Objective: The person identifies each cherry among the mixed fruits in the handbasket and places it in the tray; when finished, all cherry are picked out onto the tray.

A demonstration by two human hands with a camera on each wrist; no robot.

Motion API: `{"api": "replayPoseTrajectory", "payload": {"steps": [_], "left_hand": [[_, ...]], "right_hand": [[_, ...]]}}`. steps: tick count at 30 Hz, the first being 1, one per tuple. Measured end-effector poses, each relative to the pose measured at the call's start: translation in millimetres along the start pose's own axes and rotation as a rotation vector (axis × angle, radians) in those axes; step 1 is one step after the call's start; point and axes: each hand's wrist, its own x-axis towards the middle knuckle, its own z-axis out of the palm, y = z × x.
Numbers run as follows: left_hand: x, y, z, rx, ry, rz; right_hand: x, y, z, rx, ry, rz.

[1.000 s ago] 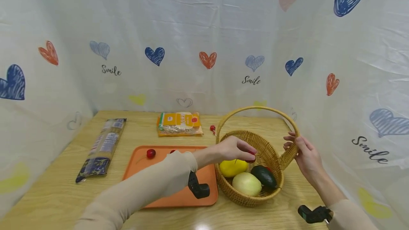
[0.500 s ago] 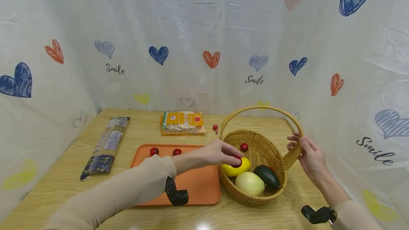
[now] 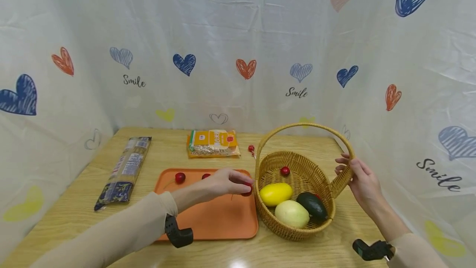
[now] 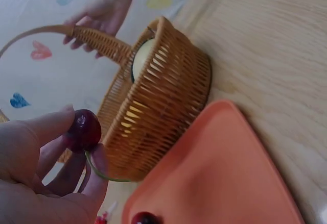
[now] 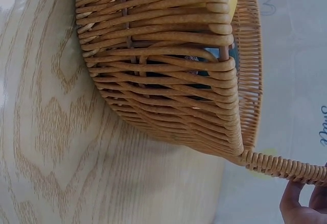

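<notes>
My left hand (image 3: 219,183) pinches a dark red cherry (image 4: 85,130) between thumb and fingers, its green stem hanging down. That hand is above the right part of an orange tray (image 3: 223,222), just left of a wicker basket (image 3: 260,214). Two more cherries lie toward the tray's back, one of them (image 3: 180,178) plainly visible. My right hand (image 3: 362,181) grips the right side of the basket's arched handle (image 3: 305,125). Inside the basket are a yellow oval fruit (image 3: 276,194), a pale green round one (image 3: 292,214), a dark green avocado-like one (image 3: 310,205) and a cherry (image 3: 285,171).
A long plastic packet (image 3: 124,173) lies on the table's left side. Behind the tray is an orange bag of grain (image 3: 213,144), and a small red lollipop-like thing (image 3: 251,148) lies beside the basket. A heart-printed curtain (image 3: 238,32) encloses the table.
My left hand has moved left with a cherry, from over the basket to above the tray. The cherry in the basket now shows fully. My right hand still holds the handle.
</notes>
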Motion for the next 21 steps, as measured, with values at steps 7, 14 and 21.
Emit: {"api": "replayPoseTrajectory", "payload": {"steps": [7,14,21], "left_hand": [[-3.8,-34.2,-12.2,0.013,0.083,-0.069],[0.8,-59.4,-13.1,0.053,0.159,-0.102],[2.7,-68.8,-11.6,0.057,0.158,-0.125]], "right_hand": [[0.2,-0.3,0.9,0.013,-0.002,0.001],[0.9,1.1,0.8,0.012,0.0,-0.001],[0.8,0.3,-0.1,0.003,0.001,-0.002]]}}
